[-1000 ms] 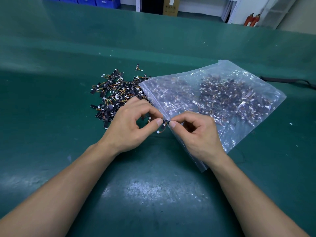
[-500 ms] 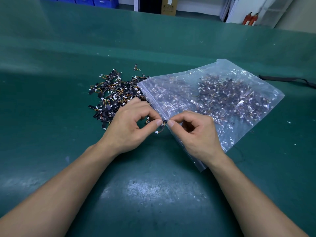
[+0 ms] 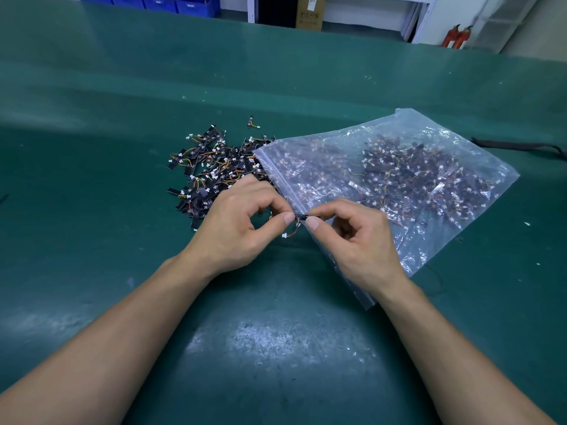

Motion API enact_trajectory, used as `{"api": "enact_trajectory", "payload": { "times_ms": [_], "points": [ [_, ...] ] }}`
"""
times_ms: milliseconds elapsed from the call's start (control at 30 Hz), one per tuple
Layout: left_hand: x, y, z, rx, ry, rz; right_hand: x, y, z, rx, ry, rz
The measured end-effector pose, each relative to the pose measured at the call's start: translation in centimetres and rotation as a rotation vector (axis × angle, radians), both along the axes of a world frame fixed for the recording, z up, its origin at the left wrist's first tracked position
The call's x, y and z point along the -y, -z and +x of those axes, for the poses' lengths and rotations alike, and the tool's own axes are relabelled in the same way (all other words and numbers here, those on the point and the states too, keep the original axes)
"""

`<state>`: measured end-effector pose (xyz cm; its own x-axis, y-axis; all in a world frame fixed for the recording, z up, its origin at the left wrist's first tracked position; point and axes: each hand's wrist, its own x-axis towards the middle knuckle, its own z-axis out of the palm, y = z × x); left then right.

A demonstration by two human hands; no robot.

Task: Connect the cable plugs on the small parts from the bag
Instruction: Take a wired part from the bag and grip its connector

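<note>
Over the green table (image 3: pixel 276 348), the left hand (image 3: pixel 236 228) and right hand (image 3: pixel 362 246) each pinch one end of a small black part (image 3: pixel 302 216). Its white plug (image 3: pixel 285 236) dangles free on its wires. The joining step seems not yet done: next, the plug needs catching and pressing into its mate. Beyond lie a loose pile (image 3: pixel 211 170) and the clear bag (image 3: pixel 313 161), holding many more parts. The print on the far cardboard box (image 3: pixel 310 12) is unreadable.
</note>
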<state>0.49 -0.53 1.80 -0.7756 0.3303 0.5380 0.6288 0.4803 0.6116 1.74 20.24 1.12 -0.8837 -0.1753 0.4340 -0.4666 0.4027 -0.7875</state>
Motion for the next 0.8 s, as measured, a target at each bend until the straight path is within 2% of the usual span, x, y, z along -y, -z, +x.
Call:
{"api": "enact_trajectory", "payload": {
  "times_ms": [800],
  "points": [
    [-0.12,0.19,0.18,0.002,0.03,0.002,-0.33,0.38,-0.33,-0.011,-0.011,-0.012]
  ]
}}
